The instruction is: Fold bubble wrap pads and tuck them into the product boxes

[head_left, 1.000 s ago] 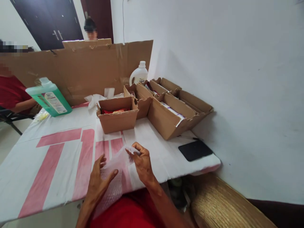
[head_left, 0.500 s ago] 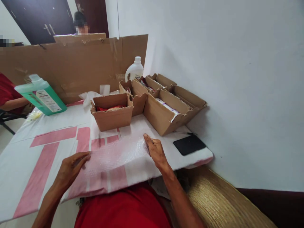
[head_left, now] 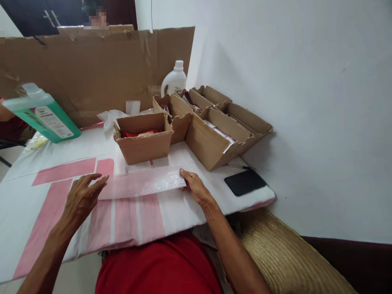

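A clear sheet of bubble wrap [head_left: 142, 183] lies stretched flat across the white and pink table cover [head_left: 45, 175], just in front of me. My left hand [head_left: 82, 198] rests at its left end with fingers stretched out, touching the edge. At the right end my right hand [head_left: 193, 187] has fingers curled on the sheet's edge, pinning or pinching it. Directly behind the sheet stands a small open cardboard box [head_left: 143, 139] with red packets inside.
More open cardboard boxes [head_left: 214, 130] line the wall at right. A white bottle [head_left: 174, 79], a green jug [head_left: 39, 116], a black pad [head_left: 244, 182], crumpled white tissue [head_left: 112, 117] and a tall cardboard screen [head_left: 92, 69] are here. Other people sit behind the screen. A woven stool [head_left: 284, 261] stands lower right.
The bubble wrap went from crumpled between both hands near my lap to spread flat on the table. My hands moved apart and forward to its two ends.
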Tool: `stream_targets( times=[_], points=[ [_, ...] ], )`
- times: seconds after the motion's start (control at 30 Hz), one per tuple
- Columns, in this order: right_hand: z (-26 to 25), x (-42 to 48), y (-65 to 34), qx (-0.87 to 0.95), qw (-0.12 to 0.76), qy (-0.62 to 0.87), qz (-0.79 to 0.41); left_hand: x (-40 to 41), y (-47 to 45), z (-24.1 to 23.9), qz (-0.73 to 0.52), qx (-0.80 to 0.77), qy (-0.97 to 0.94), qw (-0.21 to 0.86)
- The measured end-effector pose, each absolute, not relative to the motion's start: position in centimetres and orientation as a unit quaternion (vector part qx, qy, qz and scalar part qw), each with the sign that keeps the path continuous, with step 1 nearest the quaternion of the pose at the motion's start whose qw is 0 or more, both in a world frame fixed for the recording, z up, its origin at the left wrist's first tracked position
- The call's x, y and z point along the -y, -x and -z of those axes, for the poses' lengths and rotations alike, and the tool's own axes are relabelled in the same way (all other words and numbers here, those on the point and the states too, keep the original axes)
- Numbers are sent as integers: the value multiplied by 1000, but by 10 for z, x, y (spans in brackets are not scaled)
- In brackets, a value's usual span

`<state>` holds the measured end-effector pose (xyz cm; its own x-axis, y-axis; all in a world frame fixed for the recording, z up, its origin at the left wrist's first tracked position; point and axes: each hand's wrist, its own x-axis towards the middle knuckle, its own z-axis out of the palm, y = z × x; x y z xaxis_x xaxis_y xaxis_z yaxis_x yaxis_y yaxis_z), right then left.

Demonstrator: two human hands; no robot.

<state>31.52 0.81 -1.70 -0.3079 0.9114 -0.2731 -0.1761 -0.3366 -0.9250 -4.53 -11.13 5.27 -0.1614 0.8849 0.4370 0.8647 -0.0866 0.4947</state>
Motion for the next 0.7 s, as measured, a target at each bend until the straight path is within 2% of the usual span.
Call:
stream_targets(
  times=[0.13, 0.2, 0.27, 0.53, 0.7],
  points=[
    [22, -7, -313, 395, 392, 415, -719, 120, 55, -49, -217, -634, -726, -155],
    [25, -6, -313, 379, 400, 411, -726, 123, 55, -49, -202, -602, -736, -237],
    [28, -7, -315, 363, 413, 409, -728, 126, 53, -51, -218, -570, -743, -275],
    [34, -26, -316, 365, 438, 418, -707, 162, 34, -52, -253, -529, -761, -277],
    [29, -43, -318, 441, 410, 448, -661, 205, 2, -23, -223, -503, -819, -164]
  ],
)
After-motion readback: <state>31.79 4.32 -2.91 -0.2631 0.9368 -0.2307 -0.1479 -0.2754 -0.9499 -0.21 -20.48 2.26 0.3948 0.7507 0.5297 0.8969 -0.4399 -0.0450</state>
